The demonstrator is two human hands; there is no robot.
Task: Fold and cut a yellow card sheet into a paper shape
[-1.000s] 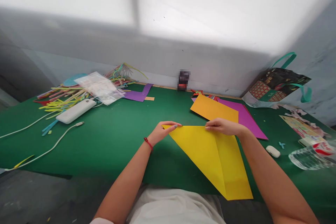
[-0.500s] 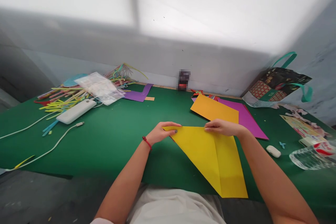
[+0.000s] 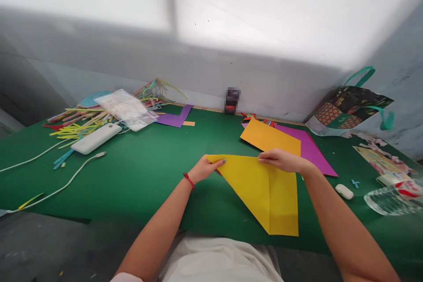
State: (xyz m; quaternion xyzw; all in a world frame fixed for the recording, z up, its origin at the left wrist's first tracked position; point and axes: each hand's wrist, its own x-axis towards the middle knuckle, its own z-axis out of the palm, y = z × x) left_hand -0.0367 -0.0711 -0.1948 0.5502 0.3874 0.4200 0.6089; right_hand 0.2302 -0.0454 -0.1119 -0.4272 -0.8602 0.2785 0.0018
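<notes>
Between my hands is a sheet of yellow paper (image 3: 251, 185), folded on a slant at its left so it tapers to a corner, with a crease running down its right part. My left hand (image 3: 209, 168) pinches that left corner, thumb on top. The fingers of my right hand (image 3: 279, 160) are closed on the upper edge further right. The paper's lower edge hangs near the front of the green table (image 3: 158, 172). Just behind my right hand lies an orange sheet (image 3: 269, 135), partly over a magenta sheet (image 3: 312, 150).
Colourful strips (image 3: 77, 130), a clear plastic bag (image 3: 127, 110), a white power bank (image 3: 95, 139) and a cable (image 3: 74, 178) lie on the left. Purple paper (image 3: 173, 119) is at the back. To the right are an earbud case (image 3: 344, 191), a plastic bottle (image 3: 383, 200) and a patterned bag (image 3: 346, 112).
The yellow paper's lower end has swung left and up a little. My left hand has risen slightly with its corner; both hands keep their grip.
</notes>
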